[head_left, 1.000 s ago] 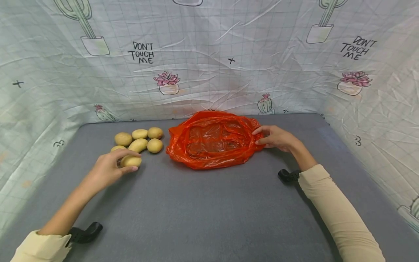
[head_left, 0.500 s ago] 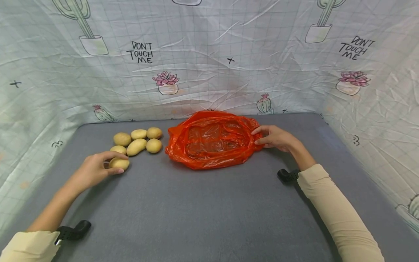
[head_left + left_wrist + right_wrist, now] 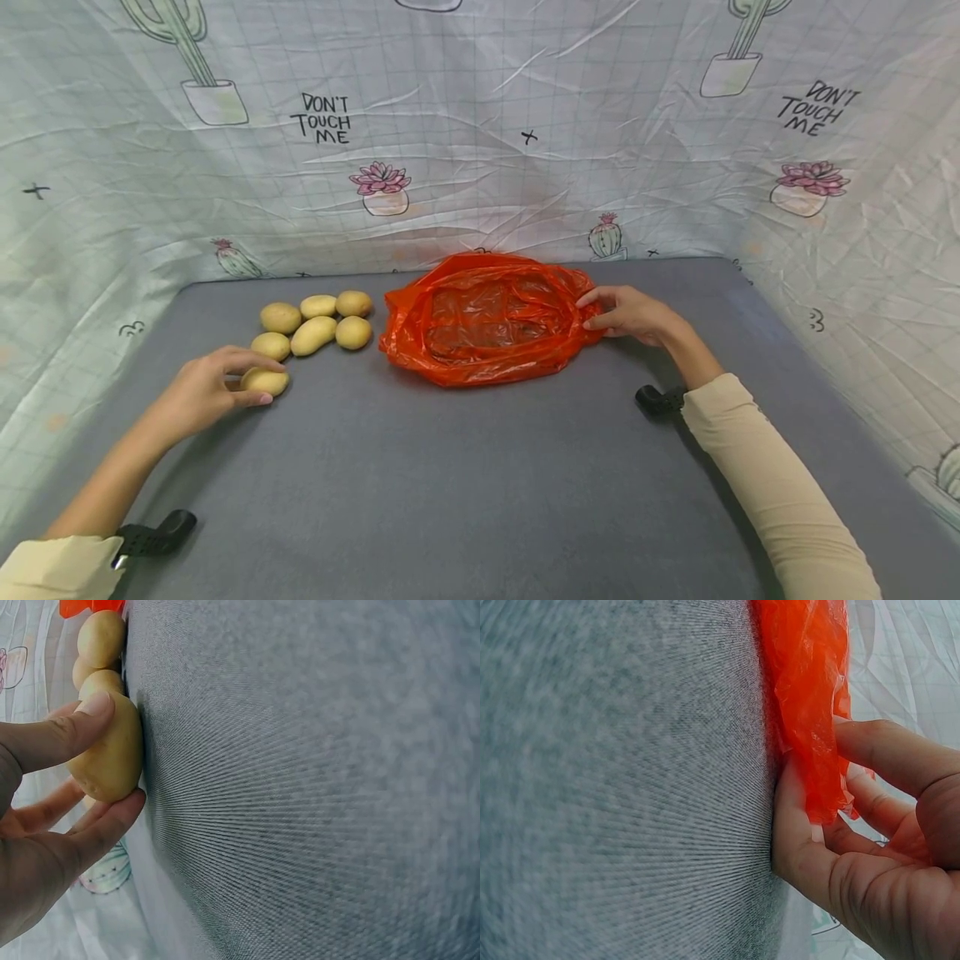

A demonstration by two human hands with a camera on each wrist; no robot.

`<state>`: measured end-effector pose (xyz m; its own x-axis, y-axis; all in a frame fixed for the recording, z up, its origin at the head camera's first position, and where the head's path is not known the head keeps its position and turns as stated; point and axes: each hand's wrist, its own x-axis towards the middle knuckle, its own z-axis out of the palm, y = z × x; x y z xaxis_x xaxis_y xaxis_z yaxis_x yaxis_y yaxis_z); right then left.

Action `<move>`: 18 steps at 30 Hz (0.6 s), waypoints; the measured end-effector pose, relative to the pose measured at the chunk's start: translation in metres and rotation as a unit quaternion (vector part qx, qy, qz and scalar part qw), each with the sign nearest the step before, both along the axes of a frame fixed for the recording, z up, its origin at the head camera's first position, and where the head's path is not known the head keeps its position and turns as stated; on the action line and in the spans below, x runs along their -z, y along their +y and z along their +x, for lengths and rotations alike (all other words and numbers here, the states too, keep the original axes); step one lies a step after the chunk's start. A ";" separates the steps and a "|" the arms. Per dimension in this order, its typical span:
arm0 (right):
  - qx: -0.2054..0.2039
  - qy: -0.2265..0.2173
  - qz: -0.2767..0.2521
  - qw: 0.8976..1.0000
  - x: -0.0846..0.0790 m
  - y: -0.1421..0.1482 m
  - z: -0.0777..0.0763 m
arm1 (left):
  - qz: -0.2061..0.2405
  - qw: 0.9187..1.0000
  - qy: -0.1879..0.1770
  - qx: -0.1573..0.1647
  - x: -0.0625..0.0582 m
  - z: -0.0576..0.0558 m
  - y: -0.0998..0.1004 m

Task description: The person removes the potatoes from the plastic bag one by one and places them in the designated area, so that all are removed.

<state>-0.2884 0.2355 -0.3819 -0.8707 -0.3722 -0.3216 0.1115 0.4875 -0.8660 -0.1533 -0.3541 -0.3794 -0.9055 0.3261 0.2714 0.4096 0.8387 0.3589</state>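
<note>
With thumb and fingers, my left hand [image 3: 201, 392] holds a yellow potato [image 3: 266, 382] at the near left of a potato group. In the left wrist view this potato [image 3: 112, 754] lies against the grey table surface, between thumb and fingertips. A red plastic bag [image 3: 480, 375] lies at the middle back, its mouth spread wide and facing up. My right hand [image 3: 633, 315] pinches the bag's right edge. From the right wrist view, the thin red plastic [image 3: 810, 712] sits between thumb and fingers, low on the table.
Several more potatoes [image 3: 313, 336] are grouped left of the bag, beyond my left hand. The grey table [image 3: 450, 483] ends at a patterned cloth [image 3: 465, 167] hanging behind and at both sides. Each wrist carries a black strap mount [image 3: 161, 533].
My left hand has moved left and slightly nearer with the potato, lowering it beside the others. My right hand and the bag have stayed in place.
</note>
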 end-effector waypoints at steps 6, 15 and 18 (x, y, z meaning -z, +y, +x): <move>-0.005 0.004 0.001 1.000 -0.001 -0.001 0.000 | -0.017 1.000 0.005 -0.018 -0.001 0.000 -0.001; -0.002 0.002 0.007 1.000 -0.002 -0.001 0.002 | -0.005 0.998 -0.023 -0.049 -0.003 -0.001 0.002; -0.001 0.003 0.008 1.000 -0.002 -0.001 0.001 | 0.009 0.997 -0.037 -0.060 -0.002 -0.001 0.002</move>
<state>-0.2869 0.2341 -0.3798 -0.8718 -0.3682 -0.3229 0.1057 0.5023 -0.8582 -0.1543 -0.3521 -0.3776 -0.9557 0.2092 0.2070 0.2777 0.8737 0.3994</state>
